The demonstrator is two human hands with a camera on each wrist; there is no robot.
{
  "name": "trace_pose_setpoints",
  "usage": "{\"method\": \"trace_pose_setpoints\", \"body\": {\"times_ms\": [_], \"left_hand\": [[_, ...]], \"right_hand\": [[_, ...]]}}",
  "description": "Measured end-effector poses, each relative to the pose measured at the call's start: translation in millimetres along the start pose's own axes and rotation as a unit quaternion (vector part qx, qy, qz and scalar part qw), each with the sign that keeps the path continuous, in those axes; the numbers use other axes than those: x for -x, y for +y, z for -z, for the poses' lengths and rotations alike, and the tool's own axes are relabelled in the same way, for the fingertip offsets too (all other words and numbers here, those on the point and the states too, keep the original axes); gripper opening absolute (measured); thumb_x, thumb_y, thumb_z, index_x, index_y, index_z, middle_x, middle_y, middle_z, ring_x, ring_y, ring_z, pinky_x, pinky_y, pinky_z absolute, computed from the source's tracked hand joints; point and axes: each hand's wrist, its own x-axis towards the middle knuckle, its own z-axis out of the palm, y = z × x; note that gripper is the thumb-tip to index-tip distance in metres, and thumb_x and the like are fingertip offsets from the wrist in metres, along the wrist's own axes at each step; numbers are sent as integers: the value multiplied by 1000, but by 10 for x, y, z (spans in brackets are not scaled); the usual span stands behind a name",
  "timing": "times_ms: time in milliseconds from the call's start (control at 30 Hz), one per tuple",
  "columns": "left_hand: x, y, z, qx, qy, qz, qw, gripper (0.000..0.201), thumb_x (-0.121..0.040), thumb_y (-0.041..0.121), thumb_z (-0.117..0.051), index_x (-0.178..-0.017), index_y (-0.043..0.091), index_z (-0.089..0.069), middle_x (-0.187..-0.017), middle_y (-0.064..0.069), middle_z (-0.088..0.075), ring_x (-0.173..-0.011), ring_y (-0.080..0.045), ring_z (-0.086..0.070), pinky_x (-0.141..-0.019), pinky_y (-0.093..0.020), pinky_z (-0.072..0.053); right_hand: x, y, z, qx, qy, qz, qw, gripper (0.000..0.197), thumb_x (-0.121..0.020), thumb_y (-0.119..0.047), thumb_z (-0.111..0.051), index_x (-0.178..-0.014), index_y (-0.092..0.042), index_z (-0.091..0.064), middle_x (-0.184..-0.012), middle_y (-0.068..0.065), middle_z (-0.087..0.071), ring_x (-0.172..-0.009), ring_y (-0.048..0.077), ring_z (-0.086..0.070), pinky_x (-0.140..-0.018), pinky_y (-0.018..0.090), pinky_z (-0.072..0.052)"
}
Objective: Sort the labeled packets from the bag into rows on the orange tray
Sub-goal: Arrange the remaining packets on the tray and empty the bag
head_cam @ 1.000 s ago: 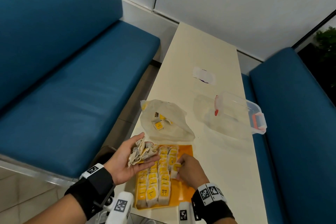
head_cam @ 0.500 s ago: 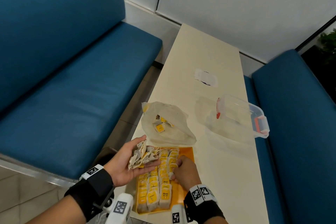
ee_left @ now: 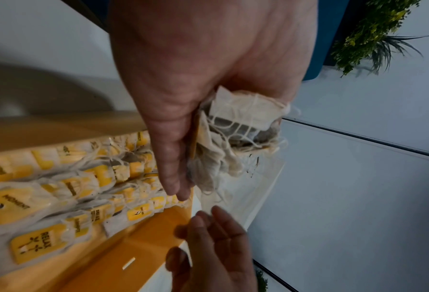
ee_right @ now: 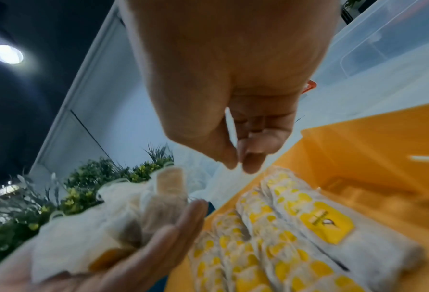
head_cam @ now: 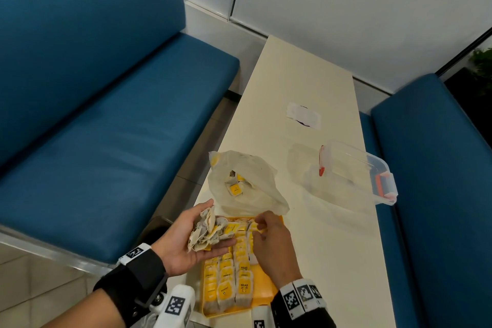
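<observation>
A: Left hand (head_cam: pixel 186 245)?

B: Palm up over the near-left corner of the orange tray (head_cam: pixel 266 293), fingers loosely cupped round a bunch of packets (head_cam: pixel 210 233): pale gauze sachets with strings and yellow tags, heaped on the palm. In the left wrist view the thumb (ee_left: pixel 168 158) lies along the side of the bunch.

A: Right hand (head_cam: pixel 269 242)?

B: Above the far end of the tray, just right of the left hand's fingertips. In the right wrist view the thumb and forefinger tips (ee_right: pixel 251 162) almost meet, the other fingers curled behind. Whether anything is pinched between them cannot be told; no packet is visible there.

A: Packets relative to the hands?

B: The held bunch sits just left of the right hand. Beneath both hands, the sorted packets (head_cam: pixel 234 279) lie in three rows along the left part of the tray, overlapping, yellow labels up; "RELAX" and "MOMENT" are legible on some. The right part of the tray floor is bare orange.

A: Other containers?

B: A translucent plastic bag (head_cam: pixel 247 186) lies just beyond the tray's far edge, a few yellow-tagged packets showing inside it. Well to its right stands a clear plastic box (head_cam: pixel 356 170) with orange-red latches, no contents visible. All rest on a cream table (head_cam: pixel 332 247) between two blue benches (head_cam: pixel 106 141).
</observation>
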Motion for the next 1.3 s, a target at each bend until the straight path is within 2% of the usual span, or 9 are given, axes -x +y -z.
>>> {"method": "trace_pose_setpoints", "body": {"times_ms": [100, 233, 333, 567, 733, 800, 967, 1200, 1300], "left_hand": [[0, -15, -17, -1, -7, 7, 1000, 60, -90, 52, -62, -112, -2, -76, -123, -29, -68, -120, -43, -64, -115, -53, -42], [7, -32, -43, 6, -11, -1, 1000, 54, -91, 52, -62, -107, 2, -77, -116, -24, -71, -109, -37, -69, -114, -52, -42], [-6, -38, -33, 25, 0, -22, 999, 51, -88, 51, -66, -107, 5, -76, -109, -19, -72, -99, -31, -71, -109, -51, -48], [-27, -77, -2, 32, -3, -49, 998, 57, -89, 49, -64, -115, 0, -74, -108, -20, -73, -91, -31, -70, -110, -52, -46], [-16, -88, 31, 44, -14, -55, 997, 54, -89, 49, -64, -110, 1, -76, -123, -26, -69, -107, -37, -68, -104, -51, -49], [-17, -97, 45, 47, -17, -56, 997, 51, -89, 49, -64, -105, 2, -77, -126, -27, -68, -111, -38, -66, -100, -50, -51], [-38, -117, 73, 44, -23, -53, 997, 50, -88, 48, -66, -104, 2, -77, -127, -27, -67, -110, -37, -67, -102, -50, -52], [-56, -139, 87, 43, -25, -49, 998, 50, -86, 47, -68, -105, 2, -76, -134, -29, -62, -129, -41, -58, -106, -51, -50], [-69, -150, 75, 35, -26, -50, 998, 53, -83, 48, -70, -108, 1, -74, -132, -29, -63, -117, -39, -64, -100, -48, -54]], "right_hand": [[20, -133, 71, -75, -31, 34, 996, 36, -88, -2, -56, -101, -36, -59, -95, -10, -61, -83, 9, -63, -76, 20, -52], [15, -238, 102, -233, -82, -75, 966, 15, -87, -17, -68, -100, -20, -65, -86, 8, -68, -63, 20, -68, -52, 27, -46], [14, -230, 61, -257, -97, -137, 952, 36, -79, -37, -80, -99, -12, -62, -87, 14, -72, -60, 19, -67, -48, 29, -43], [23, -240, 50, -258, -62, -122, 956, 15, -84, -10, -75, -83, -6, -60, -70, 7, -63, -55, 18, -64, -47, 24, -41], [-9, -301, 217, -228, 20, -46, 972, 10, -83, -7, -74, -80, -12, -66, -70, 6, -68, -59, 13, -65, -58, 25, -50], [-27, -298, 320, -200, 37, -9, 979, 10, -84, -9, -74, -80, -17, -70, -73, 1, -70, -63, 4, -62, -63, 18, -51], [-73, -99, 396, -8, -35, 2, 999, 6, -84, -17, -71, -85, -24, -70, -82, -12, -66, -72, -3, -60, -65, 9, -43], [-29, 176, 394, -19, -78, -63, 995, 14, -90, -11, -57, -87, -25, -57, -74, 2, -70, -66, 12, -66, -64, 35, -55], [-8, 246, 352, 9, -127, -71, 989, 20, -93, -4, -53, -88, -23, -56, -77, 1, -66, -56, 0, -60, -54, 20, -47]]}}
